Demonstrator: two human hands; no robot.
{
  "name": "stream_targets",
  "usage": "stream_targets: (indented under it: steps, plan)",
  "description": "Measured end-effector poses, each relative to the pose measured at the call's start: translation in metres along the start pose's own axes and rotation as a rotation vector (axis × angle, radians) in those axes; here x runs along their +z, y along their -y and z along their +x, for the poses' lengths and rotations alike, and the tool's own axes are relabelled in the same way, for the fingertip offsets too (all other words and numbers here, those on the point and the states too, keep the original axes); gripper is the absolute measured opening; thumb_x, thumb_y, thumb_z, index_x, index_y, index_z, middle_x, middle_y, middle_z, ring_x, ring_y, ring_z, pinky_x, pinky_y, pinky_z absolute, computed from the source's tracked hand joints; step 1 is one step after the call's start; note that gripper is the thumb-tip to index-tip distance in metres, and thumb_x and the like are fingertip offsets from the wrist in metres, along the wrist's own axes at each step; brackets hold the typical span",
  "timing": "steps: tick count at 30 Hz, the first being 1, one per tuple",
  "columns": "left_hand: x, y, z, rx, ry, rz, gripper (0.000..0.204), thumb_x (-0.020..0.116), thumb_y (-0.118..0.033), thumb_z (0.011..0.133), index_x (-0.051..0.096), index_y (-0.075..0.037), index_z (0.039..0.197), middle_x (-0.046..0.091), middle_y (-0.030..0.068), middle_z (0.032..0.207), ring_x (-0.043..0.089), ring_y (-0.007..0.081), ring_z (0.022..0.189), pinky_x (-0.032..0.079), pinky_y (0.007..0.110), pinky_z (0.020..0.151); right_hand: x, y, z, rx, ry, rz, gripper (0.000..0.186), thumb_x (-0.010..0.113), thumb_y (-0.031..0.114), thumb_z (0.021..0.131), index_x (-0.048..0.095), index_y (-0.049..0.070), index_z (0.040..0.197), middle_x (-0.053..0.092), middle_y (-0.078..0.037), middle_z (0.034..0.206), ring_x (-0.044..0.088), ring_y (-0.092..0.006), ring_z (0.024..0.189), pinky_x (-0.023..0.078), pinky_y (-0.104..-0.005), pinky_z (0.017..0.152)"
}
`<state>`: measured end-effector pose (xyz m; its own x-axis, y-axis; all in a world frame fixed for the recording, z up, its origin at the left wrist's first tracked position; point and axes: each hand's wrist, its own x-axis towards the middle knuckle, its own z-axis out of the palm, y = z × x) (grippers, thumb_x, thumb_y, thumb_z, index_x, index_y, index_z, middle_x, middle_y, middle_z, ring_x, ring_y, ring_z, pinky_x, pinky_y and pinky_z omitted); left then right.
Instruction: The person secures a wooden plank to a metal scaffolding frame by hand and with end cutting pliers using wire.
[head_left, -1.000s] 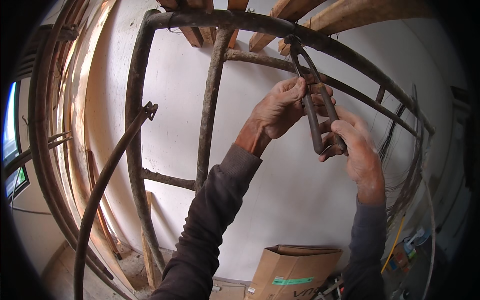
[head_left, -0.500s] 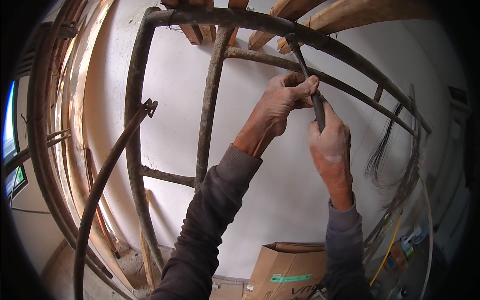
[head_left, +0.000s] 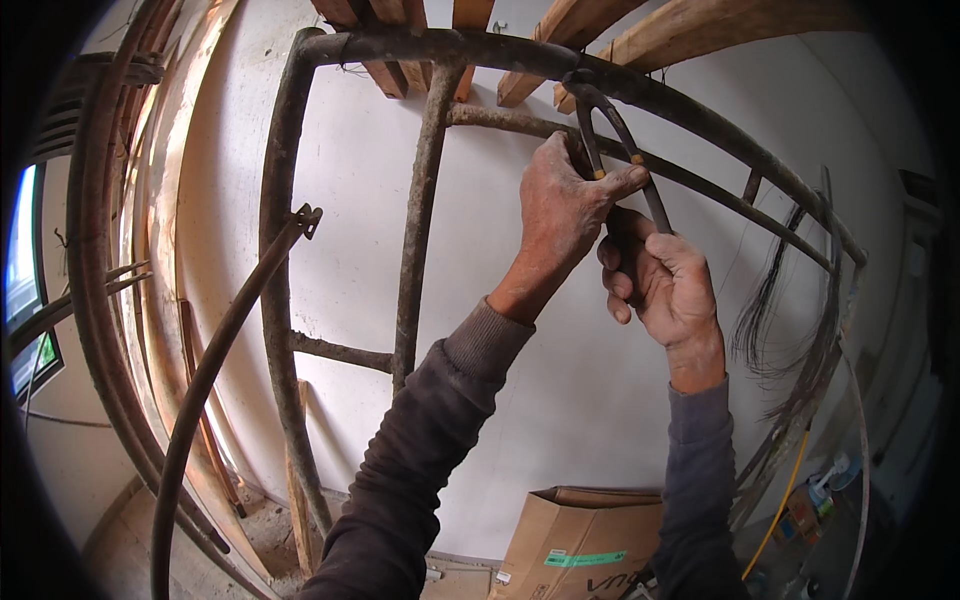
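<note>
Dark end-cutting pincers (head_left: 620, 125) are raised to the thick upper pipe (head_left: 470, 45) of a rusty scaffold frame, with their head against the pipe. Their two handles stand spread apart. My left hand (head_left: 570, 200) is closed round the left handle, its thumb reaching toward the other handle. My right hand (head_left: 670, 285) is at the lower end of the right handle, palm turned up and fingers loosely curled. Both hands are dusty. Any wire at the pincers' jaws is too small to make out.
Wooden beams (head_left: 700, 40) lie across above the pipe. A curved brace pipe (head_left: 215, 370) sticks up at left, near long planks (head_left: 160, 250). A bundle of thin black wires (head_left: 770, 290) hangs at right. A cardboard box (head_left: 580, 530) stands below, against the white wall.
The pincers' handles have opened from together to spread apart. My right hand has turned palm up and loosened its fingers. My left hand has shifted slightly, now on the left handle.
</note>
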<state>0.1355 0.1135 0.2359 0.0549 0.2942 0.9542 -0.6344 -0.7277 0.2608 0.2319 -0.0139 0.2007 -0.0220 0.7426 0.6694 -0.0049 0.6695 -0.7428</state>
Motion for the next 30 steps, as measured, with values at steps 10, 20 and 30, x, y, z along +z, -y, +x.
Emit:
stream_targets:
  steps: [10, 20, 30]
  plan:
    - [-0.01, -0.005, 0.011, -0.137, 0.05, -0.11, 0.029, 0.083, -0.015, 0.078, 0.066, 0.004, 0.091, 0.063, 0.0064, 0.072, 0.055, 0.0112, 0.058, 0.045, 0.025, 0.05, -0.009, -0.013, 0.008, 0.11, 0.126, 0.223, 0.051, 0.053, 0.014, 0.087, 0.05, -0.008, 0.133, 0.064, -0.016, 0.092, 0.062, -0.0216, 0.074, 0.056, -0.0382, 0.06]
    - [-0.001, -0.026, -0.005, 0.307, -0.111, 0.193, 0.022, 0.077, -0.01, 0.079, 0.058, -0.002, 0.072, 0.058, 0.0017, 0.064, 0.051, 0.0075, 0.06, 0.043, 0.026, 0.056, -0.015, 0.0, 0.014, -0.017, -0.078, -0.382, 0.043, 0.049, -0.002, 0.072, 0.063, -0.011, 0.112, 0.067, -0.017, 0.096, 0.065, -0.0234, 0.084, 0.056, -0.0358, 0.079]
    - [-0.008, -0.043, -0.028, 0.004, 0.36, 0.049, 0.031, 0.075, -0.029, 0.089, 0.069, 0.002, 0.086, 0.068, 0.0082, 0.073, 0.062, 0.0111, 0.06, 0.051, 0.023, 0.048, 0.005, -0.059, -0.08, -0.049, -0.018, 0.361, 0.061, 0.064, 0.021, 0.087, 0.043, -0.008, 0.137, 0.054, -0.006, 0.074, 0.06, -0.0204, 0.059, 0.055, -0.0407, 0.053]
